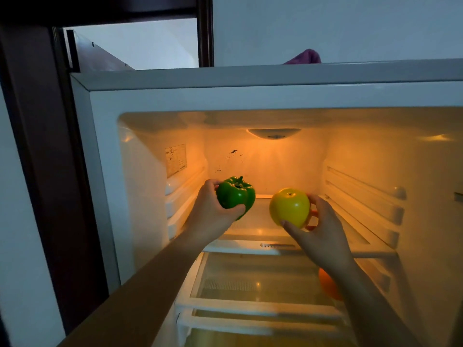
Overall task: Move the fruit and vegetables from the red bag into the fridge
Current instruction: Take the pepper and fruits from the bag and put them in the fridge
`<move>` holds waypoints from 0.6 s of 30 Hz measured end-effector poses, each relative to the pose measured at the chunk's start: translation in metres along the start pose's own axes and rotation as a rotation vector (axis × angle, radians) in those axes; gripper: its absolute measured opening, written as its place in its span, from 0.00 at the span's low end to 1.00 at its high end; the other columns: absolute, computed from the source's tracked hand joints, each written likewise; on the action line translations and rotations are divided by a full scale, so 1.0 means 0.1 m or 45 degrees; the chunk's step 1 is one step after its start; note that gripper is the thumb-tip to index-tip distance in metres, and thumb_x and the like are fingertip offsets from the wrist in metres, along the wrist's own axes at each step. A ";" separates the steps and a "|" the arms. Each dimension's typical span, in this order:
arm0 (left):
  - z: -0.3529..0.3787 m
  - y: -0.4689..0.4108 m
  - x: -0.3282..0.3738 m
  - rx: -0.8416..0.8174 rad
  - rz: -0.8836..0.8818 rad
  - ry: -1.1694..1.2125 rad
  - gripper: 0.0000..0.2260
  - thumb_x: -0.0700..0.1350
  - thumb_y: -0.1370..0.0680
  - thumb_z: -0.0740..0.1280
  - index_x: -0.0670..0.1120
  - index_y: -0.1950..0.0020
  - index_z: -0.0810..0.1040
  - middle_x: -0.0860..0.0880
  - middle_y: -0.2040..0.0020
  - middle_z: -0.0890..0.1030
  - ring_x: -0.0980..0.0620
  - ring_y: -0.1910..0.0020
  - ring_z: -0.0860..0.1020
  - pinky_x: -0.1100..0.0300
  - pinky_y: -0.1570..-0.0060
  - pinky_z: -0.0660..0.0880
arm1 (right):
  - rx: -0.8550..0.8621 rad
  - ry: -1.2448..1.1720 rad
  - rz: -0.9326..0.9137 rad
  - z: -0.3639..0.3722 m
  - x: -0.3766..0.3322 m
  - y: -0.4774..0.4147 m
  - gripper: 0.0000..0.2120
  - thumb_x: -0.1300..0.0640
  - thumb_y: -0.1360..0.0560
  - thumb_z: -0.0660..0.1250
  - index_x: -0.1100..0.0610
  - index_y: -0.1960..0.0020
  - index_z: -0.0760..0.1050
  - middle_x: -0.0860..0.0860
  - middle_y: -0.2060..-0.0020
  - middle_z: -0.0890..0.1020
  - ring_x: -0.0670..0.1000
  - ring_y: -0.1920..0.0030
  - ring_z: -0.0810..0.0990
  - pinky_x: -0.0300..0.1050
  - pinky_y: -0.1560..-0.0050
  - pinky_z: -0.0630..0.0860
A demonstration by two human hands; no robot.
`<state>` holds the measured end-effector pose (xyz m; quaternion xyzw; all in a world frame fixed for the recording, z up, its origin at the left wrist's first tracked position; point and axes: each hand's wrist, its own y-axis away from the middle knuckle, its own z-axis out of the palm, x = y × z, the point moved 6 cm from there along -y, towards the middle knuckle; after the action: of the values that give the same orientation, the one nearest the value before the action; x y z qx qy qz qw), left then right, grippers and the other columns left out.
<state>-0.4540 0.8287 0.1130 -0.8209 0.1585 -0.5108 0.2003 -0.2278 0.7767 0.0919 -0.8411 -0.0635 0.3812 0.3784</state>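
The fridge (105, 136) stands open in front of me, lit orange inside. My left hand (213, 214) grips a green bell pepper (235, 195) above the left part of the upper glass shelf (260, 231). My right hand (320, 229) holds a yellow apple (289, 207) over the right part of the same shelf. Both arms reach into the compartment. An orange fruit (327, 284) lies lower down at the right, partly hidden behind my right forearm. The red bag is out of sight.
Shelf rails (363, 194) line the right wall and more rails run along the left wall. A lower glass shelf (250, 279) sits under the upper one. A purple cloth (305, 57) lies on top of the fridge. A dark door frame (37, 146) stands at the left.
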 end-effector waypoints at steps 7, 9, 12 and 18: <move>0.13 -0.59 -0.08 -0.035 -0.073 -0.249 0.31 0.56 0.30 0.72 0.49 0.33 0.63 0.51 0.39 0.72 0.56 0.47 0.69 0.61 0.49 0.66 | 0.013 0.012 0.030 -0.02 0.19 -0.13 0.38 0.48 0.35 0.76 0.53 0.31 0.63 0.51 0.36 0.71 0.47 0.40 0.70 0.42 0.44 0.70; 0.18 -0.64 -0.23 -0.069 -0.133 -0.343 0.31 0.57 0.30 0.72 0.49 0.33 0.64 0.50 0.39 0.74 0.55 0.48 0.70 0.60 0.48 0.68 | 0.022 0.013 0.021 -0.02 0.22 -0.13 0.38 0.48 0.35 0.76 0.54 0.31 0.63 0.50 0.37 0.71 0.47 0.41 0.70 0.41 0.45 0.69; 0.24 -0.64 -0.38 -0.054 -0.173 -0.556 0.30 0.60 0.30 0.70 0.49 0.34 0.66 0.49 0.41 0.75 0.53 0.48 0.72 0.57 0.46 0.71 | 0.014 0.009 0.023 0.00 0.25 -0.13 0.39 0.49 0.36 0.76 0.52 0.30 0.62 0.49 0.37 0.71 0.45 0.41 0.68 0.42 0.45 0.70; 0.15 -0.66 -0.47 -0.030 -0.262 -0.841 0.34 0.66 0.31 0.65 0.47 0.33 0.66 0.47 0.40 0.74 0.46 0.42 0.73 0.48 0.42 0.73 | 0.005 -0.008 0.037 0.03 0.27 -0.13 0.40 0.47 0.36 0.76 0.51 0.30 0.61 0.48 0.37 0.70 0.45 0.41 0.68 0.49 0.43 0.75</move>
<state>-0.4567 0.9104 0.1034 -0.9558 0.0076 -0.2333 0.1787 -0.2083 0.7979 0.0833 -0.8400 -0.0516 0.3896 0.3742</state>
